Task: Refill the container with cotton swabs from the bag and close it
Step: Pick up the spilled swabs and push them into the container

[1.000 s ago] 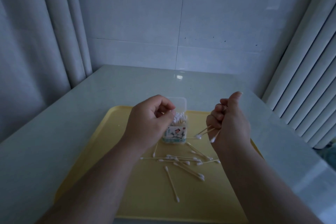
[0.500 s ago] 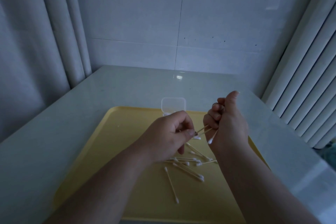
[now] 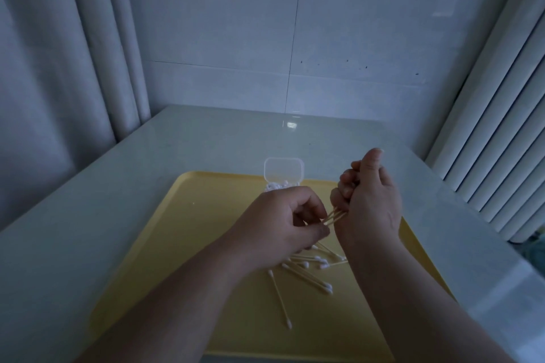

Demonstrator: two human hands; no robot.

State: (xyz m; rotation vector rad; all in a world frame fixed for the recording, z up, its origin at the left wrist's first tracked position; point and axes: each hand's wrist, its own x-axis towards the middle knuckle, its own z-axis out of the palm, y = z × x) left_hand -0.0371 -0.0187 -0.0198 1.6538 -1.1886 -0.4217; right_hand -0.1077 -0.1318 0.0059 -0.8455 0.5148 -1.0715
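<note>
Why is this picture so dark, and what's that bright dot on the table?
Head view: dim, bluish light overall; the dot is glare on the glossy table; the wide lens bends the slats at right; cotton swabs on the tray look fairly sharp.

- One yellow tray (image 3: 206, 230).
- One table (image 3: 141, 174) under it.
- One container (image 3: 283, 171), open.
- Two hands: the left hand (image 3: 283, 221) and the right hand (image 3: 371, 206).
- Held swabs (image 3: 334, 216): at least two sticks show between the hands.
- Loose swabs (image 3: 306, 275) on the tray: perhaps nine or ten, since they overlap in dim light.
</note>
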